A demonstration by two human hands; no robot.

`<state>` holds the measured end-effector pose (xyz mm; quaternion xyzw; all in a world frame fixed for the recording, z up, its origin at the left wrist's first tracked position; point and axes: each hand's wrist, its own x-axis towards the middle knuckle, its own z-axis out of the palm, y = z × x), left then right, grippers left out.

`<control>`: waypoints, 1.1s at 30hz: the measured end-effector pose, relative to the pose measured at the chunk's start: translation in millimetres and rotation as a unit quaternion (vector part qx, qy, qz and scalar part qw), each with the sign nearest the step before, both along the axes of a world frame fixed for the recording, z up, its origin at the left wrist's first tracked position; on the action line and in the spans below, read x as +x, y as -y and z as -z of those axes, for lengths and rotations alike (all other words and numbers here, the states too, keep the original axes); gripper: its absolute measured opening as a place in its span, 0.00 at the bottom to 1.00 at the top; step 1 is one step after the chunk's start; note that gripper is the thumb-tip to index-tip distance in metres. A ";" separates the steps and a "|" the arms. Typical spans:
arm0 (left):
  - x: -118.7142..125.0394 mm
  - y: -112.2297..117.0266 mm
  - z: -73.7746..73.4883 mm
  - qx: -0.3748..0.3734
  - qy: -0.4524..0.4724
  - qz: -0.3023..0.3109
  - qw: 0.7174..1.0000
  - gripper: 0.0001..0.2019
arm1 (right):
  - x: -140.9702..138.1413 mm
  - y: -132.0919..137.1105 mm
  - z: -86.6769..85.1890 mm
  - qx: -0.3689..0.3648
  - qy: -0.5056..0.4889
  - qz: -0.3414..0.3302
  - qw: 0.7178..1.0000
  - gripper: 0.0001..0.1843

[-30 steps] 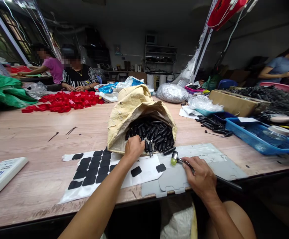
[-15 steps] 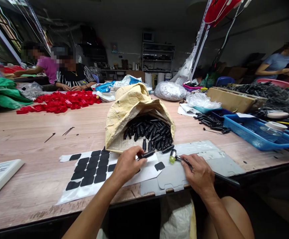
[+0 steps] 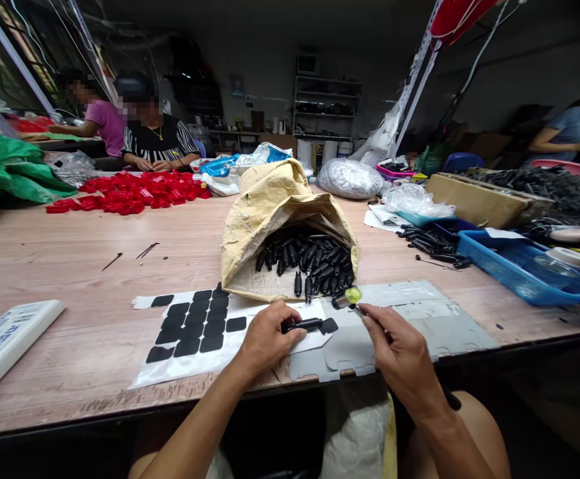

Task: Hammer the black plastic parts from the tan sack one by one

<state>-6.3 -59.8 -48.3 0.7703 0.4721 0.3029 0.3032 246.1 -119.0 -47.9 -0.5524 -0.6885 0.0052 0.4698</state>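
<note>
My left hand (image 3: 270,336) is closed on a black cylindrical part (image 3: 306,324), which lies level just over the white sheet. A loose black rounded-square patch (image 3: 329,326) is right by the part's tip. In my right hand (image 3: 400,346) is a small hammer (image 3: 346,299) with a yellow-green face, its head raised above the grey board (image 3: 420,326). Behind my hands, a yellow woven sack (image 3: 250,219) lies with its mouth toward me, full of similar black parts (image 3: 314,256). Left of my left hand, several black patches (image 3: 189,330) sit on the white backing sheet (image 3: 153,372).
A white device (image 3: 15,342) stands at the left edge. Red pieces (image 3: 130,191) are heaped at the back left, near two seated people. On the right are a blue tray (image 3: 509,273) with a jar, a cardboard box (image 3: 484,198) and black parts. The table's front edge runs before me.
My left hand has brought the black part lower, toward the loose patch. My right hand has lifted and turned the hammer, so its yellow-green face points upward right. The view has shifted slightly.
</note>
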 end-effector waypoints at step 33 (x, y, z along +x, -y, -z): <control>-2.3 -3.3 1.5 -0.007 -0.007 0.012 1.000 0.19 | 22.2 -9.2 17.0 -0.007 0.118 0.093 0.989 0.13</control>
